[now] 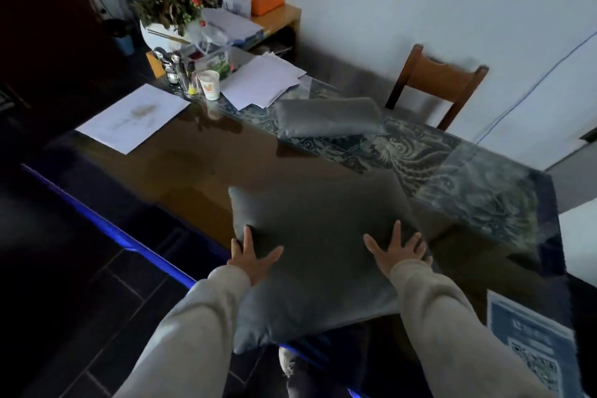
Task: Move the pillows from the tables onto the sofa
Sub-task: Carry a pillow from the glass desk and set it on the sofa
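Closest to me, two pale sleeves reach forward over the near edge of the surface (181,155). The left hand (250,257) grips the left edge of a large grey pillow (316,236), its thumb on top and fingers spread, some curling round the side. The right hand (395,250) lies on the pillow's right side with fingers splayed, pressing the fabric; whether it wraps under the edge I cannot tell. The pillow sits tilted, its near corner hanging out past the surface edge above the dark tiled floor (80,284). To the right, near the corner, lies a printed sheet (533,342).

Further along, a patterned blue runner (436,158) crosses the glossy top, and a second grey pillow (326,116) rests flat on it, well apart from the first. Beyond lie loose white papers (261,81), a paper cup (209,84) and a potted plant (174,3). A wooden chair (436,81) stands against the white wall.
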The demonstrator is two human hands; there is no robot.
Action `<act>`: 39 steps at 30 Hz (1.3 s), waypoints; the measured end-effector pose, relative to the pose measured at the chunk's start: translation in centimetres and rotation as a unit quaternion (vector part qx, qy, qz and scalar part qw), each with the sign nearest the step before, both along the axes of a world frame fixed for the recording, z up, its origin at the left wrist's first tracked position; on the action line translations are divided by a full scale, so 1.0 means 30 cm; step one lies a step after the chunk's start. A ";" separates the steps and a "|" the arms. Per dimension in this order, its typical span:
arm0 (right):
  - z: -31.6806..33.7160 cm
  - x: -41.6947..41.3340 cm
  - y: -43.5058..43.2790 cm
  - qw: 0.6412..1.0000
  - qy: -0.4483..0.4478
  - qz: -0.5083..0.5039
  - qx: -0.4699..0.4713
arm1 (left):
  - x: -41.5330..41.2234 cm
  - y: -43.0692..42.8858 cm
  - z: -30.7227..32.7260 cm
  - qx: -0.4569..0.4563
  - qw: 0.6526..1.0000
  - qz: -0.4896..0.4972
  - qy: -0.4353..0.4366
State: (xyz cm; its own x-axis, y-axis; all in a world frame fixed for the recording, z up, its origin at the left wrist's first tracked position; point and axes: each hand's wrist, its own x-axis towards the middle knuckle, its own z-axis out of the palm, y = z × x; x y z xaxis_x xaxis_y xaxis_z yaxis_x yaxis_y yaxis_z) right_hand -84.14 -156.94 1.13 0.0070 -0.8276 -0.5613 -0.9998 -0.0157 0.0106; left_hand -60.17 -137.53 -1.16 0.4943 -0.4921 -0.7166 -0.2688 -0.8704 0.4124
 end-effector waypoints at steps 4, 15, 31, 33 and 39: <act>-0.041 0.016 -0.160 0.998 -0.027 -0.047 0.016 | -0.010 -0.072 -0.030 -0.001 0.995 0.098 -0.007; -0.113 0.113 -0.376 0.983 -0.114 -0.146 -0.005 | 0.005 -0.109 -0.032 -0.052 0.965 0.255 -0.032; 0.181 0.540 0.469 0.922 -0.331 0.178 0.090 | -0.144 0.963 0.219 -0.127 0.812 0.535 -0.196; 0.216 0.592 0.739 0.898 -0.349 0.240 0.118 | -0.254 1.234 0.273 -0.120 0.771 0.583 -0.228; 0.254 0.566 1.551 0.819 -0.340 0.423 0.187 | -0.729 1.965 0.350 -0.111 0.635 0.710 -0.282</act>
